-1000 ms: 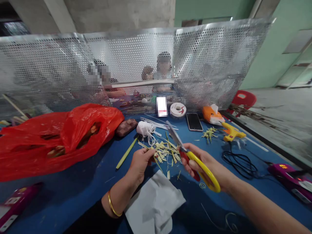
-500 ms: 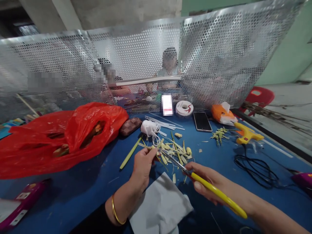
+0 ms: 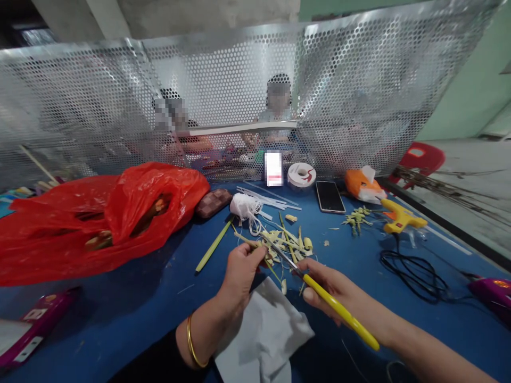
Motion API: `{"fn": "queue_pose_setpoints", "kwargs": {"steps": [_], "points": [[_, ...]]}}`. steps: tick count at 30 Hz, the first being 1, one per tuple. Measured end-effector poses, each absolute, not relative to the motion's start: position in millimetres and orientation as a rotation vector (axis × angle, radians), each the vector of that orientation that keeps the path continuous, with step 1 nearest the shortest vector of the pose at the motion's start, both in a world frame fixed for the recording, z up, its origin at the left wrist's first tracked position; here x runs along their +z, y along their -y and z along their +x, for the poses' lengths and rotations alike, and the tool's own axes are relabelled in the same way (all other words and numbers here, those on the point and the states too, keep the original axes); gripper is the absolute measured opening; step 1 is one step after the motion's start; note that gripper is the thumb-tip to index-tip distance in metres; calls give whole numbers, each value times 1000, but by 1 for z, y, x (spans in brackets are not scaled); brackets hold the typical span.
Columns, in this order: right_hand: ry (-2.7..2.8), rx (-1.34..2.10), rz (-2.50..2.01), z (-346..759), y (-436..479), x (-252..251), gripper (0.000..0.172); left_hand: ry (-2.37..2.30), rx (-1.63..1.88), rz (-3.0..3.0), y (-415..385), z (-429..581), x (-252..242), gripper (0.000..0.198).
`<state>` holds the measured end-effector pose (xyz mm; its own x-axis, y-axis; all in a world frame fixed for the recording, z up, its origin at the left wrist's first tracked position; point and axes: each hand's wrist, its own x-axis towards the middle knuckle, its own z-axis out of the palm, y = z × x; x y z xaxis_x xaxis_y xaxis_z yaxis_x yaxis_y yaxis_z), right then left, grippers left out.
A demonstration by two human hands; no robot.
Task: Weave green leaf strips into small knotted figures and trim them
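Observation:
My left hand (image 3: 241,271), with a gold bangle at the wrist, pinches a thin pale plant piece (image 3: 248,242) between thumb and fingers. My right hand (image 3: 333,284) is closed on yellow-handled scissors (image 3: 339,308), whose blades point up and left and reach close to my left fingertips. Yellow-green plant scraps (image 3: 293,244) lie scattered just beyond both hands. A long green stalk (image 3: 214,246) lies left of them, beside a white bundle of string (image 3: 245,206). Under my left wrist and forearm is a crumpled grey-white cloth (image 3: 267,330).
A red plastic bag (image 3: 175,197) spreads over the left side. A phone (image 3: 330,197), a ribbon roll (image 3: 302,174), a tissue pack (image 3: 364,186) and a yellow glue gun (image 3: 403,217) lie right. A perforated metal screen (image 3: 223,80) stands behind, with people beyond it.
My left hand has moved slightly right with the plant piece. My right hand and the scissors have shifted left. The pale upright piece at my left fingertips no longer shows there.

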<state>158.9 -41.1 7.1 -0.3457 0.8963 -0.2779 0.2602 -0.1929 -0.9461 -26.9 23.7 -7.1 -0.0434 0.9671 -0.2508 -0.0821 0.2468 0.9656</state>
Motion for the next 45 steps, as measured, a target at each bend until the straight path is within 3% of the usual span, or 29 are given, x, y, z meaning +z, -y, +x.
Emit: {"fn": "queue_pose_setpoints", "kwargs": {"steps": [12,35,45], "points": [[1457,1545,-1367,151,40,10,32,-1295,1077,971,-23,-27,-6,14],[1617,1278,-1366,154,40,-5,19,-1291,1086,948,-23,-27,-7,13],[1544,1265,-1348,152,39,0,28,-1284,1069,908,-24,-29,-5,17]]}}
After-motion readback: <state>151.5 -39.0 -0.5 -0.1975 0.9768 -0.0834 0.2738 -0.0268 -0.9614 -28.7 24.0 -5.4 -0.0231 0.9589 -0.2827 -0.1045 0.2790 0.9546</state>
